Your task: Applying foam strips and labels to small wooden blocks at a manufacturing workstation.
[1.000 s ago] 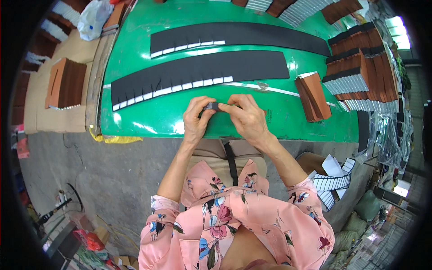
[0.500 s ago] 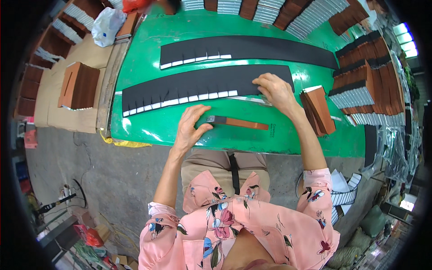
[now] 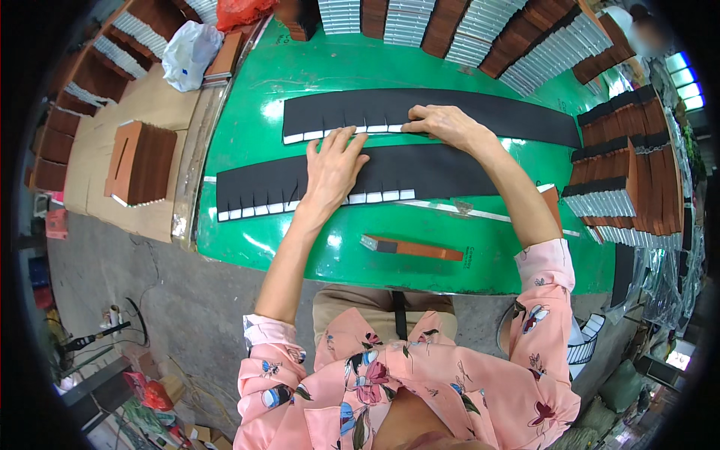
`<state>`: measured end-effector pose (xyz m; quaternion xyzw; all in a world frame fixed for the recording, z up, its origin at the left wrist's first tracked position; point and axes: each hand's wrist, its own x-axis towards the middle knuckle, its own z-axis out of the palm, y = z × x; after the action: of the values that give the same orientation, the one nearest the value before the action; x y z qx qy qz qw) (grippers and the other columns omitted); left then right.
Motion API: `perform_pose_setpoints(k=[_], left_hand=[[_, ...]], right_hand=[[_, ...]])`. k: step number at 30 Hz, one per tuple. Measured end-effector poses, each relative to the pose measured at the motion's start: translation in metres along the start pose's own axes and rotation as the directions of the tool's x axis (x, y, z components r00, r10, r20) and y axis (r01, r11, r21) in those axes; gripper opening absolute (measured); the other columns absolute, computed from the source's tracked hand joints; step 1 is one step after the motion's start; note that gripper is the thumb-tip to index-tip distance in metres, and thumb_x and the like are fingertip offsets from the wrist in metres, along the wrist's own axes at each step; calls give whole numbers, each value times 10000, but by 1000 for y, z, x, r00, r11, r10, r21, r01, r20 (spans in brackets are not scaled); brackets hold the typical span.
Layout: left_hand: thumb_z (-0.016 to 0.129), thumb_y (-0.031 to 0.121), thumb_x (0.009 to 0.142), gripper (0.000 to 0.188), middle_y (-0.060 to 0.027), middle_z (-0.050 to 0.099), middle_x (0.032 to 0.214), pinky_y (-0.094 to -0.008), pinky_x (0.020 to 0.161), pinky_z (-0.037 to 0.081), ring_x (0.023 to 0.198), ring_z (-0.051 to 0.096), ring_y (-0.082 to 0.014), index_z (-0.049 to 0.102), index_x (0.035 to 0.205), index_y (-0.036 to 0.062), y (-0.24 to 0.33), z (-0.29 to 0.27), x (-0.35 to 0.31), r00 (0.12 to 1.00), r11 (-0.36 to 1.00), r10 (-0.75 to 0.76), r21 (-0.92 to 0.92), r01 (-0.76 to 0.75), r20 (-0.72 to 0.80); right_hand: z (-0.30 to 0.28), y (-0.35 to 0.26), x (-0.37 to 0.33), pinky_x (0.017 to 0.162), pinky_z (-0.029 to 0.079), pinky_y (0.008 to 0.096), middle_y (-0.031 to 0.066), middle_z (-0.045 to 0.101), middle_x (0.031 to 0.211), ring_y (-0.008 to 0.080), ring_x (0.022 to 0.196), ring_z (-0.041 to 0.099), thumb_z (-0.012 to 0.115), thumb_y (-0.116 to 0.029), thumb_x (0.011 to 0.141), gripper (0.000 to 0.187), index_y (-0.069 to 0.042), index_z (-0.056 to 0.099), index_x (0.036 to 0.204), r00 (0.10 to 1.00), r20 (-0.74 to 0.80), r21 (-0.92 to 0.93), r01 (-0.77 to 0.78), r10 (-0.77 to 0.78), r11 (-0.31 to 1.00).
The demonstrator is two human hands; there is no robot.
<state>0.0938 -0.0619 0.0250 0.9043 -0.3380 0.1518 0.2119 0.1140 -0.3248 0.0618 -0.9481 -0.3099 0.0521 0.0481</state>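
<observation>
Two long black strips lie across the green tabletop, the far strip (image 3: 495, 112) behind the near strip (image 3: 262, 176). Small white tabs line part of the front edge of each, with thin dark slivers standing up between them. My left hand (image 3: 334, 169) reaches over the near strip, fingers stretched out, their tips at the far strip's tabbed edge. My right hand (image 3: 446, 126) rests on the far strip at the right end of its tabs. Its fingers are curled together, and whatever they pinch is hidden. A narrow brown piece with a dark end (image 3: 416, 247) lies in front.
Stacks of brown and silver-edged pieces (image 3: 630, 180) stand along the right, with more (image 3: 420, 22) at the back. On cardboard at the left sit a brown stack (image 3: 142, 163) and a white plastic bag (image 3: 191, 56). My right forearm partly covers some brown pieces (image 3: 551, 199).
Both hands have moved away from me, from around the near strip to the far strip's front edge. The view has shifted, so the table appears lower.
</observation>
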Motion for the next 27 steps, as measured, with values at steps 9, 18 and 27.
perform_pose_setpoints(k=[9,18,27], left_hand=[[617,229,847,335,-37,549,1228,-436,877,364,1115,508,-208,572,1158,113,-8,27,12,998,990,-69,123,69,-7],[620,203,833,297,-39,555,1214,-449,861,361,1118,505,-204,571,1110,106,-9,32,14,998,996,-47,71,50,-44],[617,183,827,287,-31,558,1195,-432,842,361,1084,511,-202,571,1099,105,-8,31,15,997,998,-42,46,45,-63]], right_hand=[[-9,22,18,759,530,354,51,533,1030,233,941,591,641,65,698,480,-146,580,1126,973,162,59,159,-166,986],[-13,27,34,709,523,352,64,512,956,247,891,571,698,73,619,409,-88,559,968,951,230,22,209,-208,978],[-3,25,17,658,461,381,61,520,872,257,792,583,707,65,616,331,-60,522,860,994,92,320,-81,54,944]])
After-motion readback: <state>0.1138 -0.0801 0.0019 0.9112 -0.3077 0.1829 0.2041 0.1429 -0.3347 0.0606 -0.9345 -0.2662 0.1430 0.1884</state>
